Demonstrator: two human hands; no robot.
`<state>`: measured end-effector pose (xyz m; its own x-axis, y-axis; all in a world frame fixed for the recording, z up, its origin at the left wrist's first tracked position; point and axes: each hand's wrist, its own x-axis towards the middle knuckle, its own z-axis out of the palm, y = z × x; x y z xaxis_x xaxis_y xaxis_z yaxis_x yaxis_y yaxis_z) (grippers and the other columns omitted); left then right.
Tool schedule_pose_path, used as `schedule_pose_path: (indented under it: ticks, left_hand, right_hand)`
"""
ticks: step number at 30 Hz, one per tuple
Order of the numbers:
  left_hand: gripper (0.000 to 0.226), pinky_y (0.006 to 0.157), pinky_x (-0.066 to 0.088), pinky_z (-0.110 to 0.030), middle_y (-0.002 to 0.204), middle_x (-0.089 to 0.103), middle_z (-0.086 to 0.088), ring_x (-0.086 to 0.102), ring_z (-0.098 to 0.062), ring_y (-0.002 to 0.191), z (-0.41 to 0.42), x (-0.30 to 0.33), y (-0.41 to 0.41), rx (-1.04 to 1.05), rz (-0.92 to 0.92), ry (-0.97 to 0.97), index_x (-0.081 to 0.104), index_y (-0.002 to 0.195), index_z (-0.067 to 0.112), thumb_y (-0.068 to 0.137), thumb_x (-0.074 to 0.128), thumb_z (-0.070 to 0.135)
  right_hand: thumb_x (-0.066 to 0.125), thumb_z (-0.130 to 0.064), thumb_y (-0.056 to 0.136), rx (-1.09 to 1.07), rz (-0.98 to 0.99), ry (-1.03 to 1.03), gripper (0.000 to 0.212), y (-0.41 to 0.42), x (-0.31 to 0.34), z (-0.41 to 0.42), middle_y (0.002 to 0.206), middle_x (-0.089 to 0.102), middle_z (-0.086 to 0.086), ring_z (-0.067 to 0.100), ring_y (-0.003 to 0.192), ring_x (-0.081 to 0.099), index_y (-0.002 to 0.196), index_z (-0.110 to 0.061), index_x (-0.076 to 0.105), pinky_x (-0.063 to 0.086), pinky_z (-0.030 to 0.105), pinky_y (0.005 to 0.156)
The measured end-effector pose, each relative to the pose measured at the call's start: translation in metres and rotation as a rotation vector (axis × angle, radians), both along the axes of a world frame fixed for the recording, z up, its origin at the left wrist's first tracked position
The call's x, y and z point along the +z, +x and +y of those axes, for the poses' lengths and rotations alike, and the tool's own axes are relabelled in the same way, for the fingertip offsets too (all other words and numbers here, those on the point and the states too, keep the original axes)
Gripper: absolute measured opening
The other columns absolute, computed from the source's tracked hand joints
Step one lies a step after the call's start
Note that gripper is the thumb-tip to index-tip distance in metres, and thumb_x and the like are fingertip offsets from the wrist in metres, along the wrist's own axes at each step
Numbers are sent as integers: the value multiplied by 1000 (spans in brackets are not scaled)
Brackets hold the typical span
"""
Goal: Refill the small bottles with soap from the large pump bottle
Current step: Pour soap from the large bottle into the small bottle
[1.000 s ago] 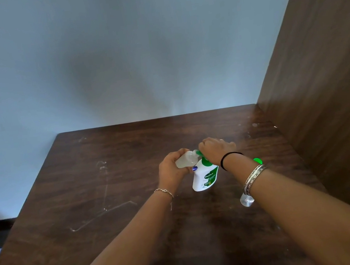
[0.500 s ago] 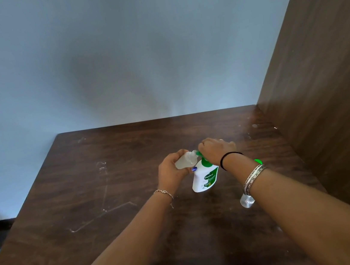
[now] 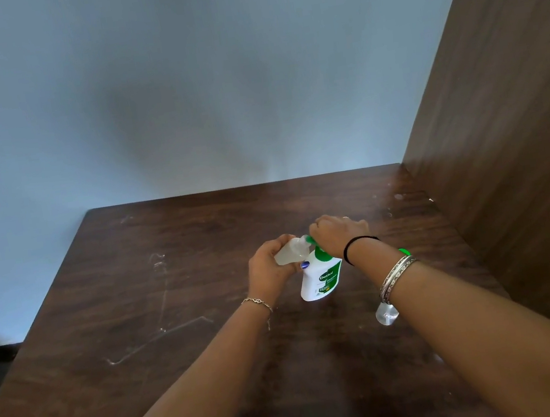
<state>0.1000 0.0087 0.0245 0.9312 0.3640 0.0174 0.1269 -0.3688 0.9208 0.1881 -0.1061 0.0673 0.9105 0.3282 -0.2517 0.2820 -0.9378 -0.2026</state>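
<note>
Head view is showing us gripping a small bottle in our curled left hand, tilted to the pump bottle standing on the counter, while our right hand is pressing the pump; light, likely slippery plastic, best held mid-body.

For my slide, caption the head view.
Left hand holds a small bottle at the pump bottle while right hand presses.

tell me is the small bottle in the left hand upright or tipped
Tipped: the small bottle lies sideways in the left hand, mouth at the pump bottle's spout.
</note>
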Motion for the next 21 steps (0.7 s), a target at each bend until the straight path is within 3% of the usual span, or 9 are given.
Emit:
schedule_pose_path:
  ticks: [3, 10, 15, 21]
  left_hand:
    - [46, 70, 42, -2, 111, 64, -6, 55, -10, 94, 1, -1, 0, 3, -12, -2, 62, 112, 11, 69, 76, 6]
    - [48, 79, 41, -14, 112, 63, -6, 55, -11, 96, 4, -4, 0, 12, -9, -10, 61, 113, 11, 68, 77, 7]
    - [48, 78, 40, -13, 111, 63, -4, 54, -10, 95, 3, -7, 0, 7, -16, -11, 61, 114, 11, 68, 77, 8]
    - [47, 69, 41, 0, 103, 64, 0, 57, -11, 92, 4, -7, 2, 11, -29, -17, 64, 109, 13, 65, 80, 10]
  right_hand:
    - [27, -26, 93, 41, -11, -19, 35, 1, 5, 0, 115, 60, 6, 27, 105, 55, 108, -17, 57, 34, 42, 88]
    - [30, -21, 96, 85, -43, -32, 32, -3, 10, 1, 116, 57, 6, 28, 106, 54, 109, -14, 58, 35, 42, 88]
    - [28, -22, 95, 66, -35, -29, 33, -5, 5, -1, 119, 57, 5, 28, 109, 54, 109, -15, 57, 36, 43, 91]
    - [26, -25, 93, 36, 4, -10, 34, -1, 2, 0, 117, 58, 5, 27, 106, 54, 106, -17, 56, 36, 44, 91]
